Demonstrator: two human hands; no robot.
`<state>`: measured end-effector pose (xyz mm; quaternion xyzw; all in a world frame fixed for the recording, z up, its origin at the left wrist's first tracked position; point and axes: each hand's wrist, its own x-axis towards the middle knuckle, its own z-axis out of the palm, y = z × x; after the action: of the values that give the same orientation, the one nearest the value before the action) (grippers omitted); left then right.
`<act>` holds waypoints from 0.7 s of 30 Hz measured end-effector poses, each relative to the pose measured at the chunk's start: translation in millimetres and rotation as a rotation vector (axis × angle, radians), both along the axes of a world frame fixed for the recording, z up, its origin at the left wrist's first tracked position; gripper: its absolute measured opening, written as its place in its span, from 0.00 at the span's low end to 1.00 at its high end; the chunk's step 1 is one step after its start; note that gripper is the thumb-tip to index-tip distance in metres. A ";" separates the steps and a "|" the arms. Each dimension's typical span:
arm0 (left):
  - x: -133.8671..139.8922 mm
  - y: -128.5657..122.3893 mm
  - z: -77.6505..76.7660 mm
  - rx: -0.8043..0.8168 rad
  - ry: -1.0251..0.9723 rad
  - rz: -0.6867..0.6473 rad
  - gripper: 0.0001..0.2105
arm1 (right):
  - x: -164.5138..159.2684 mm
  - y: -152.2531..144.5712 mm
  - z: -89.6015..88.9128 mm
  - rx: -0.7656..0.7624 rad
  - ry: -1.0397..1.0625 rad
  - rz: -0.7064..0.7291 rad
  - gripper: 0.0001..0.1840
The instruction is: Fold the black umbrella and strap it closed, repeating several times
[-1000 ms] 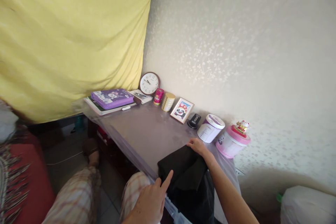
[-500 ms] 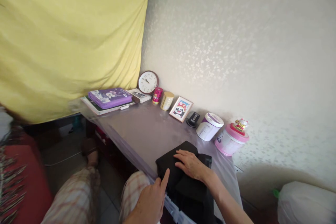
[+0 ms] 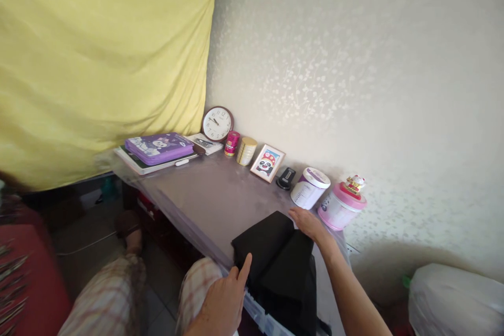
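Note:
A folded black cloth [image 3: 271,262] lies at the near end of the table, part of it hanging over the front edge. My left hand [image 3: 224,296] is at its near left side, index finger stretched out along the cloth, the other fingers curled and mostly hidden at the edge. At the far right corner of the cloth is my right hand [image 3: 309,223], its fingers together and bent down around the edge, the tips hidden. A crease runs through the middle of the cloth. A dark strap end pokes out at the bottom right.
Along the wall stand a clock [image 3: 217,124], a pink can [image 3: 232,144], a yellow-lidded jar [image 3: 247,151], a framed panda picture [image 3: 268,163], a small black device [image 3: 286,178], a white tub [image 3: 310,189] and a pink tub [image 3: 342,207]. A purple case [image 3: 159,148] lies on books at left.
My right hand has moved off the top of the cloth to its far right edge, and its spread fingers have drawn together. The left hand stays nearly in place. The view has shifted slightly.

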<state>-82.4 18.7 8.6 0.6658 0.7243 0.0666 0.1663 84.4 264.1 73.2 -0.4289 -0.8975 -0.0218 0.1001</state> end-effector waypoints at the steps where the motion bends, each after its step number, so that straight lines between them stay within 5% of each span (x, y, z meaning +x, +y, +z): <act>1: -0.1 0.1 -0.5 0.006 -0.003 -0.002 0.31 | 9.4 -1.2 4.8 0.026 0.032 -0.021 0.16; 9: -2.2 2.4 -12.8 0.054 -0.025 -0.035 0.31 | 72.6 -71.4 16.4 0.060 0.331 0.123 0.13; 14: -2.6 1.8 -10.3 0.013 -0.023 -0.029 0.31 | 71.9 -118.8 8.3 -0.006 0.253 0.234 0.16; 21: -1.3 1.6 -0.3 -0.030 -0.028 -0.020 0.33 | 59.5 -130.8 9.9 -0.004 0.216 0.246 0.13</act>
<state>-83.7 20.3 8.3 0.6695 0.7161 0.0632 0.1873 143.9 133.3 83.1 -0.3160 -0.9273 0.0385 0.1969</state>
